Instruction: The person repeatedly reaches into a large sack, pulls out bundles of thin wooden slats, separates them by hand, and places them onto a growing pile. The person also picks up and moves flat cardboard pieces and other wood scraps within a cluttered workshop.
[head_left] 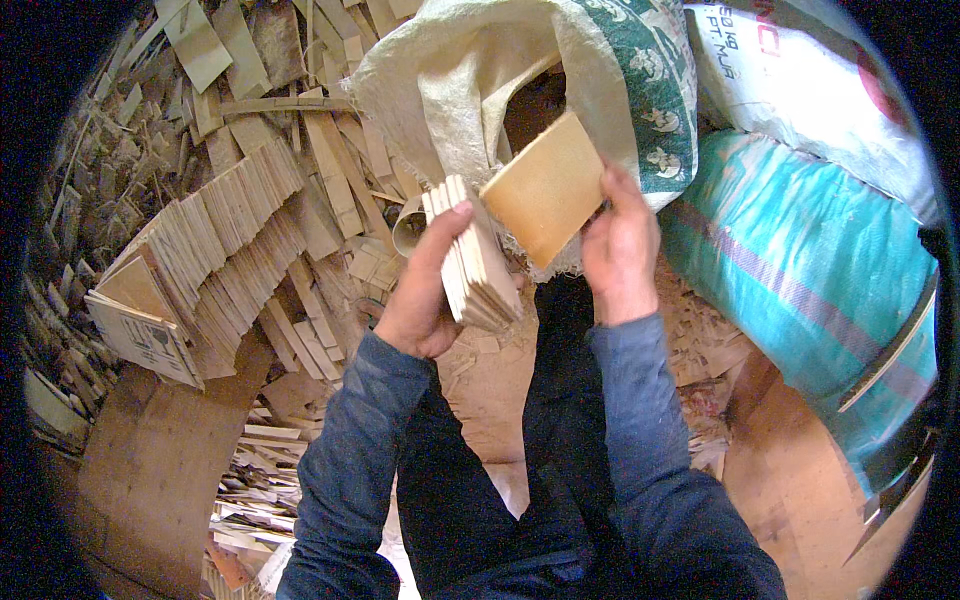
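Observation:
My left hand (425, 290) is closed round a small stack of thin wooden boards (468, 255), its thumb over the top edges. In my right hand (622, 240) a single flat rectangular board (548, 188) is pinched at its right edge, broad face tilted up toward me. The two are close together, the single board just right of the stack. Directly beyond them stands a woven sack (455, 75) with its mouth open and rim folded outward; its dark inside shows only in part. The fingers under the stack are mostly hidden.
On the left, a long row of stacked boards (215, 230) leans on a heap of wood offcuts (330, 150). A teal wrapped bundle (800, 260) lies at right, below a white printed sack (800, 80). A wooden plank (160, 440) is at lower left; scraps litter the floor.

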